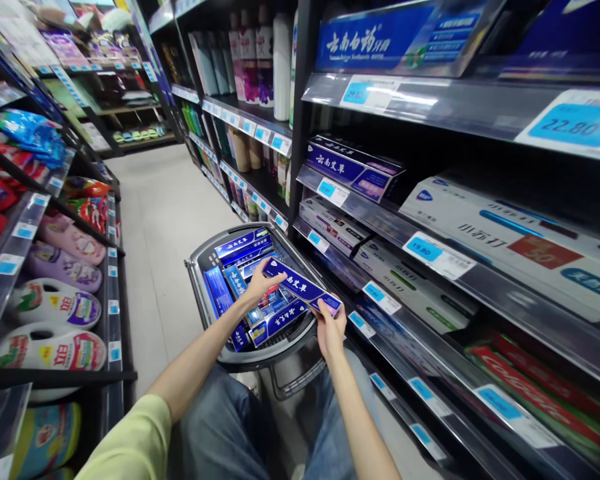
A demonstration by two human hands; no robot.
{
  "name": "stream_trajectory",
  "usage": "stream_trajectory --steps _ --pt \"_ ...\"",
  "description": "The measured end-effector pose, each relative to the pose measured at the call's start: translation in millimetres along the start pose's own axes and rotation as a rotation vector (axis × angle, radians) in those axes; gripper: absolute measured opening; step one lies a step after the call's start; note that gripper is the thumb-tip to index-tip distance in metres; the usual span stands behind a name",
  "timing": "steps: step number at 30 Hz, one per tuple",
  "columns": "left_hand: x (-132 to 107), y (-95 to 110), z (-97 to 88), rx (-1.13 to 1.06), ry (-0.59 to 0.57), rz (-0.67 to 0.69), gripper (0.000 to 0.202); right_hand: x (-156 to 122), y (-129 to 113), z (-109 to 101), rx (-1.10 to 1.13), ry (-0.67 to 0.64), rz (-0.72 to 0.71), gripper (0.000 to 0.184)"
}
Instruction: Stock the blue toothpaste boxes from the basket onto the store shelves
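A long dark-blue toothpaste box (pixel 300 285) is held slantwise above a grey cart basket (pixel 200 280). My left hand (pixel 261 283) grips its left end, and my right hand (pixel 330 325) has hold of the lower right end. Inside the basket lie several more toothpaste boxes, among them a blue box (pixel 243 247) along the far side and another blue box (pixel 280 321) along the near side. Some small red and blue packs in the middle are partly covered by the held box and my left hand.
Shelves of toothpaste rise close on my right, with a blue-purple toothpaste box (pixel 353 167) and white toothpaste boxes (pixel 520 227). Detergent bottles (pixel 55 347) line the left shelf. The tiled floor (pixel 180 193) of the aisle runs ahead between them.
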State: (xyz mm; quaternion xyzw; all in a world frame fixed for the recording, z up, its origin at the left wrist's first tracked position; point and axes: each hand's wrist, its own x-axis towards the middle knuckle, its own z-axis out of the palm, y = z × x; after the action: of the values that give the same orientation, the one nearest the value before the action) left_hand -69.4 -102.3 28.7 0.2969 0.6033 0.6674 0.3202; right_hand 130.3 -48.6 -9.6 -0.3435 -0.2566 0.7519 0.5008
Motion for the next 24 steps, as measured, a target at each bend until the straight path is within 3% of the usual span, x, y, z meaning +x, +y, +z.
stream_trajectory --steps 7,11,13,16,20,24 --pt "0.2 -4.2 -6.6 0.099 -0.167 0.048 0.092 0.8 2.8 3.2 -0.068 0.090 -0.098 0.055" --pt "-8.1 -12.2 -24.9 0.014 -0.236 -0.075 0.101 -0.3 6.8 3.8 -0.227 0.128 -0.116 0.063" --pt "-14.4 -13.0 -36.0 0.005 -0.242 -0.073 0.103 -2.1 7.4 3.4 -0.304 0.108 -0.117 0.065" --pt "-19.8 -9.7 -48.9 0.057 -0.209 -0.001 0.088 -6.0 6.4 2.3 -0.435 0.088 -0.162 0.065" --pt "-15.1 -8.8 -56.0 0.176 -0.229 -0.009 0.071 -10.6 5.3 -0.2 -0.673 0.124 -0.267 0.062" --pt "-1.6 -12.5 -54.9 0.359 -0.262 0.182 0.059 -11.2 6.4 -2.6 -0.720 0.143 -0.334 0.058"
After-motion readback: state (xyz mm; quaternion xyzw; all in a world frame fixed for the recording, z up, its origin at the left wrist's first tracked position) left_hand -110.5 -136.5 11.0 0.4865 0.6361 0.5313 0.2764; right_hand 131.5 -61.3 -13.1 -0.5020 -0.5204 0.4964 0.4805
